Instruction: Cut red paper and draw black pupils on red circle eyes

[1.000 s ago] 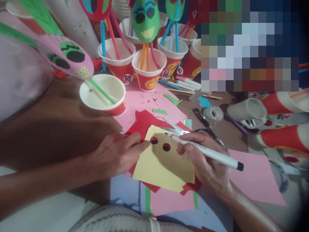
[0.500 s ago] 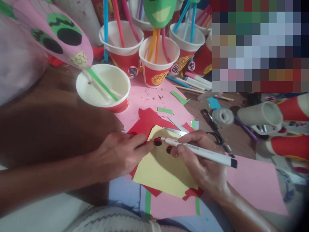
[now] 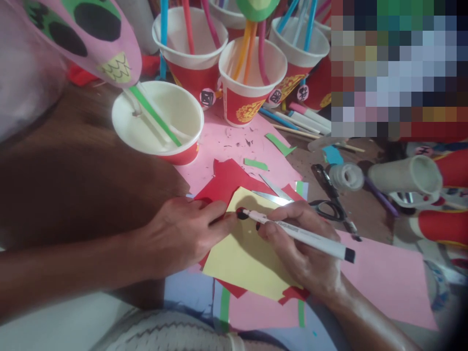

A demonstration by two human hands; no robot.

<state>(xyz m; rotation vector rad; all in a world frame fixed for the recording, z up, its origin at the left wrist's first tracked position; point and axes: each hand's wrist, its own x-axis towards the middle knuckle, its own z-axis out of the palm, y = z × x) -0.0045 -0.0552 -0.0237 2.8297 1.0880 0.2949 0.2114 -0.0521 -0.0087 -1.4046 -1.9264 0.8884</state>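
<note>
My right hand (image 3: 303,243) grips a white marker (image 3: 314,241) with a black end, its dark tip on a small red paper circle (image 3: 240,213) that is largely black. At the circle's left edge, a fingertip of my left hand (image 3: 193,231) holds it against a yellow paper sheet (image 3: 252,263). A second dark circle (image 3: 258,226) shows partly beside my right fingers. Under the yellow sheet lies red paper (image 3: 226,175) with cut edges. Scissors (image 3: 274,197) rest just beyond, partly covered by my right hand.
Red-and-white paper cups (image 3: 252,73) with coloured straws stand at the back. A pink decorated figure (image 3: 120,46) leans over a white bowl (image 3: 124,126) on the left. Green scraps (image 3: 256,164) lie ahead; a black pen (image 3: 323,175) and small clear bottle (image 3: 345,176) are at right.
The marker tip has moved slightly left and down onto the circle, and less red shows there. My view has tilted a little, shifting the cups upward.
</note>
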